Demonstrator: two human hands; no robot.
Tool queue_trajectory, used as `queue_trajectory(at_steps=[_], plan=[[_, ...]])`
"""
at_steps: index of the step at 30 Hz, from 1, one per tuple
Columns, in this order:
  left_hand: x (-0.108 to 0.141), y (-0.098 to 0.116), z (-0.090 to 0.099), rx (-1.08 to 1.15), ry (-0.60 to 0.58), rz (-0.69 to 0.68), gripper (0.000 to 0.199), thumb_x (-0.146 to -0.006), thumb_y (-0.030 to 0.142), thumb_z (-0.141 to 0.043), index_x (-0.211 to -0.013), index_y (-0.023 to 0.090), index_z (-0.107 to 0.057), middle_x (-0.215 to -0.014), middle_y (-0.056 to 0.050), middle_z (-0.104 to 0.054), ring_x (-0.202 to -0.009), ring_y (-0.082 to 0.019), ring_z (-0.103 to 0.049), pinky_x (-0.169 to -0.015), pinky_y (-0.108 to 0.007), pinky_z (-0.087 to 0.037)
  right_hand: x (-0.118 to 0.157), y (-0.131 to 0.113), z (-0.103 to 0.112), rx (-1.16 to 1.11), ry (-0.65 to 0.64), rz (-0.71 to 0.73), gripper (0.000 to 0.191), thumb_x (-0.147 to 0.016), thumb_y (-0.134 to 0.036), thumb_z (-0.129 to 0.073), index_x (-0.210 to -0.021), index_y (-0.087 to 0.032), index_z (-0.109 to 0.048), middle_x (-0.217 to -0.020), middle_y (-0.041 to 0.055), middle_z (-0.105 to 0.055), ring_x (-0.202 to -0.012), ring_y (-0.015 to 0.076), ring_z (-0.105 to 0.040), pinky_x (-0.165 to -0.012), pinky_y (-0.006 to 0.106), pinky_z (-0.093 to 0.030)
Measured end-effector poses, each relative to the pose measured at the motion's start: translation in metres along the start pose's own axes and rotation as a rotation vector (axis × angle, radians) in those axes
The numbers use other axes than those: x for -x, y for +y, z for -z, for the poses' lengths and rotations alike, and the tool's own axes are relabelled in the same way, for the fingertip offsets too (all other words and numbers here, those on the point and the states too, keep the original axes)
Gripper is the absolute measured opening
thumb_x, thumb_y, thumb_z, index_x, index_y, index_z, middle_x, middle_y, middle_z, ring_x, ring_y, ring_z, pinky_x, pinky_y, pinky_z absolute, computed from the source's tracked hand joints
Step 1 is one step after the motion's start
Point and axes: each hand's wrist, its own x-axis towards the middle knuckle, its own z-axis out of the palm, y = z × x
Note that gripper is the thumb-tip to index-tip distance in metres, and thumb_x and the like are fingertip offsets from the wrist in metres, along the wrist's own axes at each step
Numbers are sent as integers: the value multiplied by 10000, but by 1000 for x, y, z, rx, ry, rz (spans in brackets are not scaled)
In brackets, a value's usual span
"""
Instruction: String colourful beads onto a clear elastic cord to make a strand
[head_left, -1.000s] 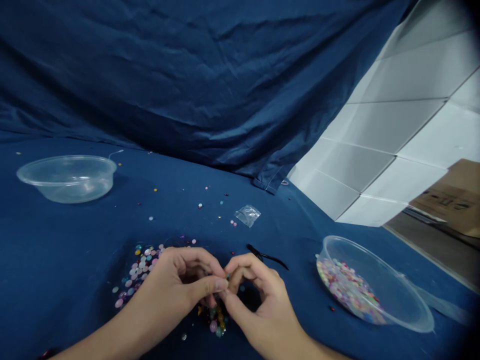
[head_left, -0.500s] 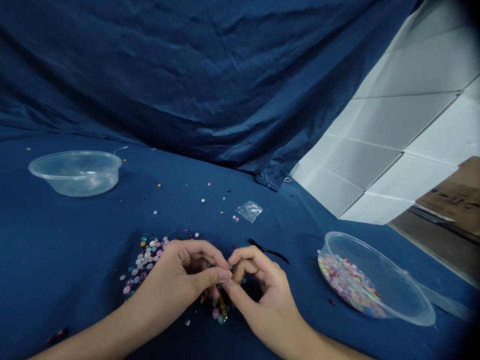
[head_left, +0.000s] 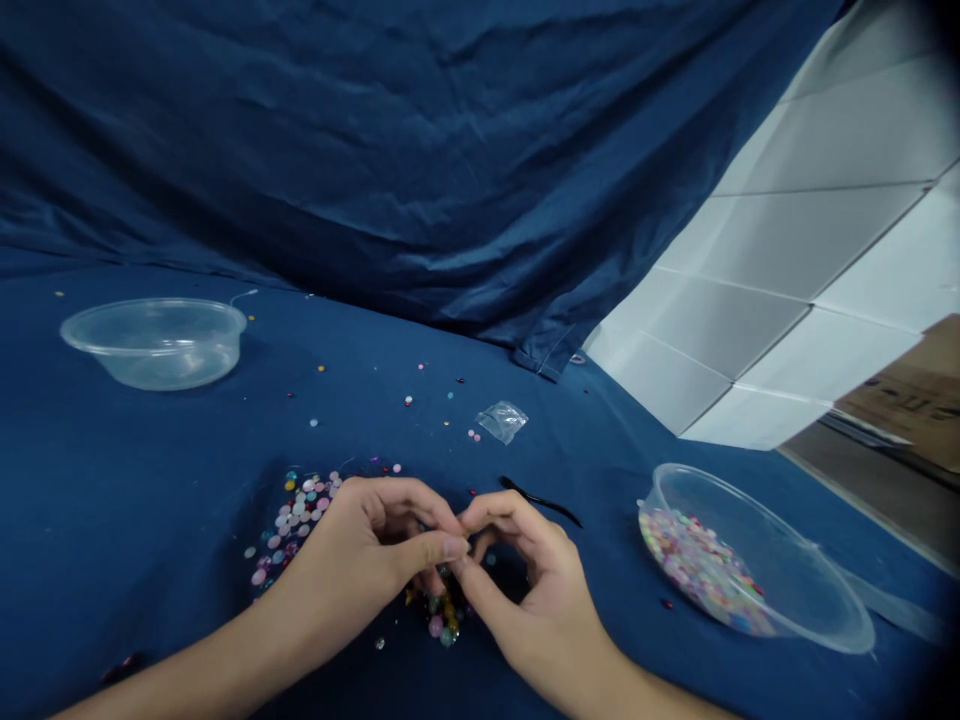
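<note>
Left hand [head_left: 352,550] and right hand [head_left: 536,590] low at the centre of the frame, both curled and half closed, fingertips [head_left: 454,547] meeting in a pinch; anything held between them too small or too hidden to tell. Directly under the hands, a small cluster of glossy beads [head_left: 442,612] in pink, amber and green, on the blue cloth [head_left: 135,520]. Just left of the left hand, a larger spread of flat pastel beads [head_left: 300,525], close beside the wrist. Just above the right hand, a thin black strip [head_left: 541,500] lying on the cloth. Farther right, a tilted clear plastic bowl [head_left: 806,545] holding many mixed beads [head_left: 701,570]. Upper left, a second clear plastic bowl [head_left: 154,345], well apart from the hands. Near the middle, a small clear plastic bag [head_left: 501,421] among scattered loose beads [head_left: 409,400]. Upper right, white panels [head_left: 795,240] beside a cardboard box [head_left: 900,400].
</note>
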Motion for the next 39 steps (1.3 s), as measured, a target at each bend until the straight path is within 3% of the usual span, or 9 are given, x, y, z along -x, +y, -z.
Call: queue_trajectory(at_steps=[6, 17, 27, 39], plan=[[0, -2, 0, 7, -4, -1, 109, -704, 234, -784, -717, 166, -700, -535, 23, -652, -482, -125, -608, -493, -202, -515, -3, -2, 0, -3, 5, 7, 163, -798, -151, -597, -935, -240, -590, -714, -35, -680, -649, 155, -632, -651, 319, -479], [0, -1, -1, -30, 26, -1, 110, -697, 224, -797, -716, 157, -711, -549, 12, -664, -490, -120, -616, -504, -187, -506, -7, -4, -3, -135, 1, -29, 160, -766, -133, -589, -913, -196, -598, -704, -9, -679, -608, 131, -614, -606, 267, -514], [1, 2, 2, -76, 65, -16, 109, -725, 257, -804, -759, 180, -735, -547, 9, -678, -536, -100, -612, -555, -150, -473, -10, -4, -1, -334, -43, -117, 173, -752, -85, -657, -881, -190, -610, -653, -49, -626, -580, 80, -584, -567, 181, -481], [-2, -2, 7, -103, 68, -45, 140, -752, 317, -790, -769, 188, -738, -594, -1, -691, -550, -97, -618, -557, -150, -473, -11, 2, 1, -376, -63, -141, 108, -818, -218, -702, -892, -185, -630, -721, 6, -674, -624, 108, -611, -600, 219, -490]])
